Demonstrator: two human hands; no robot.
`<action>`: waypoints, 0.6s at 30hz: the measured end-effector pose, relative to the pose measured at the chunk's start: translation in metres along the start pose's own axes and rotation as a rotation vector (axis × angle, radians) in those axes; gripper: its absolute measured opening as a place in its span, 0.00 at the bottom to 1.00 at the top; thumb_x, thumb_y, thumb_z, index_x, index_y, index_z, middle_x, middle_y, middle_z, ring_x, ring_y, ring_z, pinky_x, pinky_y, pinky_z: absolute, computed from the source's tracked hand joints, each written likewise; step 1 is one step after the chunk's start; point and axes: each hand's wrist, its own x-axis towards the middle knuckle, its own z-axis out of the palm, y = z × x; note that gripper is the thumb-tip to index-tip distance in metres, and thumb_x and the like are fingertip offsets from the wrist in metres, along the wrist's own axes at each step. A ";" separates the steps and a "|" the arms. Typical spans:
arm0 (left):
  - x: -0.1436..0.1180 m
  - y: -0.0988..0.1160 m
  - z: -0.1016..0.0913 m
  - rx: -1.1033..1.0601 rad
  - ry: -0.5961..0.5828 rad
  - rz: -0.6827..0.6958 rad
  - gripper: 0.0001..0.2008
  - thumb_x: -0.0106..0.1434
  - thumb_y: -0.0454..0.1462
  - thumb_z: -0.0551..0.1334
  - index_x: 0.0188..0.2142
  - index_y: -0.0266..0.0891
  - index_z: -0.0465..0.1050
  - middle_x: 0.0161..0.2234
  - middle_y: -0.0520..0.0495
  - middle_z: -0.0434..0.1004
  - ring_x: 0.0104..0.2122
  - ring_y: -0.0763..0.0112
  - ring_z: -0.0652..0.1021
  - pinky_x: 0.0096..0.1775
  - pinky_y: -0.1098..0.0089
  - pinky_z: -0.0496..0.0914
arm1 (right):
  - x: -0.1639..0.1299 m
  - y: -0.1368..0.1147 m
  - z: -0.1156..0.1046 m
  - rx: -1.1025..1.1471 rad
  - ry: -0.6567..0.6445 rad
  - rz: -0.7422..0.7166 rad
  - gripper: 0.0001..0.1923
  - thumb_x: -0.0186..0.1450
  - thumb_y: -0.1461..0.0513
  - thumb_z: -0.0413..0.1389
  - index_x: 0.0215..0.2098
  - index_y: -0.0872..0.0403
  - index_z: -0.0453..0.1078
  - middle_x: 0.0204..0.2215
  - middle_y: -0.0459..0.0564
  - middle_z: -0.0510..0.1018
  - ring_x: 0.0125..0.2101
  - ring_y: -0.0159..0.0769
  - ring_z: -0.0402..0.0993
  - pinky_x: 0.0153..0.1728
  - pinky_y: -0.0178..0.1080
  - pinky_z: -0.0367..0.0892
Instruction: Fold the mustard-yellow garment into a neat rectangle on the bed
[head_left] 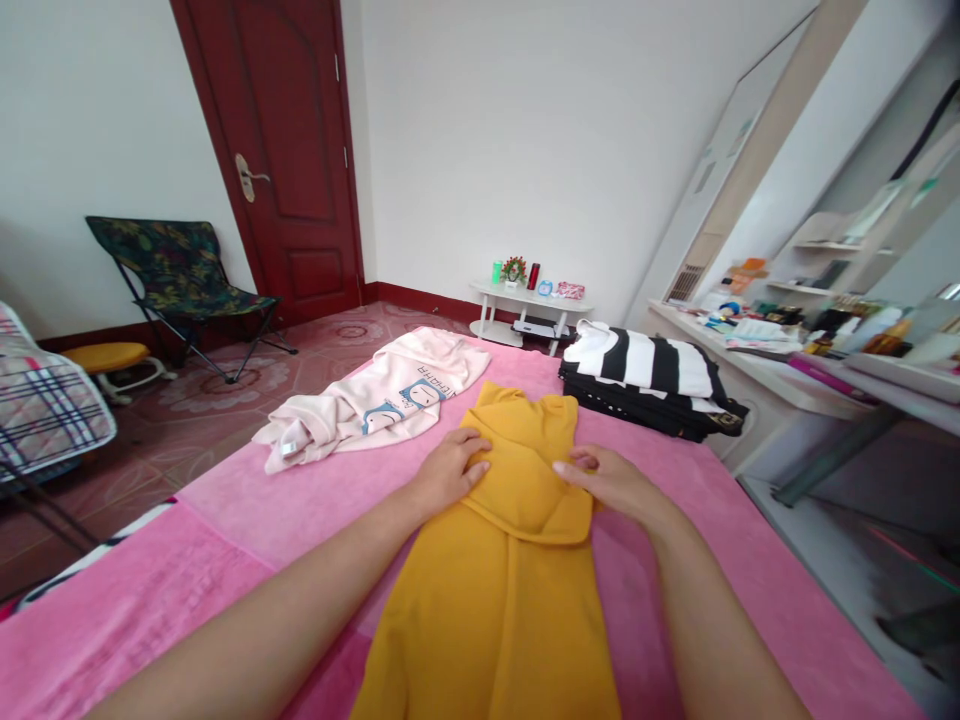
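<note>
Pressing my left hand [450, 468] flat on the yellow shirt [510, 560], I'm pinching its fold with my right hand [611, 482] fingers [574, 463] on the bed [247, 520].

Yellow garment [502, 590] cut off by bottom edge. Checked cloth [37, 400] cropped at left edge. Items on the shelf [757, 325] blurred, too small to tell.

Bare pink blanket [247, 500] between garments
</note>
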 end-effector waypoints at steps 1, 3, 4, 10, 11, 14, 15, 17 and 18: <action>0.000 0.001 0.000 0.008 -0.002 0.000 0.17 0.62 0.38 0.57 0.49 0.39 0.72 0.52 0.41 0.69 0.52 0.60 0.69 0.55 0.61 0.64 | -0.004 -0.001 -0.006 -0.059 -0.058 0.017 0.22 0.45 0.49 0.66 0.32 0.55 0.72 0.28 0.49 0.77 0.27 0.35 0.71 0.27 0.34 0.64; 0.000 0.003 0.000 0.022 0.002 -0.005 0.17 0.62 0.39 0.56 0.49 0.40 0.72 0.52 0.41 0.69 0.52 0.60 0.69 0.55 0.61 0.64 | -0.011 0.001 -0.016 -0.119 -0.163 0.043 0.20 0.41 0.53 0.67 0.29 0.54 0.72 0.25 0.47 0.77 0.24 0.33 0.69 0.23 0.33 0.61; 0.000 0.004 -0.001 0.031 0.004 -0.006 0.17 0.62 0.39 0.56 0.49 0.40 0.72 0.52 0.41 0.69 0.52 0.60 0.69 0.55 0.62 0.64 | -0.013 0.003 -0.018 -0.143 -0.197 0.053 0.19 0.40 0.56 0.68 0.27 0.54 0.72 0.23 0.46 0.76 0.23 0.32 0.68 0.21 0.32 0.59; -0.001 0.013 -0.009 0.140 -0.013 0.038 0.20 0.61 0.45 0.59 0.51 0.40 0.71 0.51 0.41 0.69 0.51 0.57 0.70 0.55 0.60 0.63 | -0.014 0.009 -0.026 -0.335 -0.404 0.116 0.12 0.44 0.61 0.61 0.14 0.55 0.60 0.13 0.39 0.61 0.17 0.24 0.53 0.19 0.30 0.46; -0.001 0.016 -0.010 0.156 -0.020 0.048 0.22 0.60 0.47 0.59 0.51 0.39 0.71 0.52 0.40 0.68 0.52 0.56 0.69 0.55 0.59 0.63 | -0.014 0.006 -0.028 -0.302 -0.414 0.084 0.12 0.45 0.60 0.59 0.14 0.55 0.59 0.13 0.39 0.59 0.18 0.24 0.52 0.20 0.30 0.45; -0.002 0.027 -0.013 0.165 -0.056 0.076 0.28 0.60 0.51 0.59 0.54 0.39 0.68 0.57 0.39 0.64 0.55 0.55 0.66 0.58 0.58 0.59 | -0.021 -0.009 -0.039 -0.099 -0.322 -0.015 0.13 0.46 0.59 0.59 0.17 0.55 0.57 0.16 0.39 0.61 0.20 0.24 0.53 0.21 0.30 0.46; -0.002 0.032 -0.014 0.154 -0.076 0.083 0.29 0.60 0.53 0.58 0.56 0.40 0.67 0.59 0.40 0.62 0.57 0.54 0.65 0.59 0.58 0.58 | -0.025 -0.015 -0.044 -0.018 -0.278 -0.031 0.15 0.46 0.57 0.60 0.19 0.55 0.57 0.17 0.40 0.62 0.20 0.24 0.55 0.21 0.29 0.48; -0.002 0.043 -0.015 0.116 -0.136 0.093 0.31 0.61 0.55 0.56 0.59 0.42 0.63 0.62 0.41 0.58 0.60 0.54 0.61 0.60 0.57 0.55 | -0.034 -0.026 -0.055 0.144 -0.216 -0.045 0.18 0.46 0.55 0.62 0.22 0.54 0.56 0.19 0.40 0.64 0.20 0.25 0.58 0.21 0.29 0.51; -0.001 0.050 -0.015 0.094 -0.170 0.096 0.32 0.61 0.56 0.54 0.60 0.43 0.62 0.63 0.41 0.55 0.61 0.54 0.58 0.61 0.56 0.53 | -0.039 -0.030 -0.060 0.224 -0.189 -0.045 0.20 0.46 0.54 0.63 0.23 0.54 0.56 0.19 0.41 0.65 0.20 0.25 0.60 0.21 0.29 0.53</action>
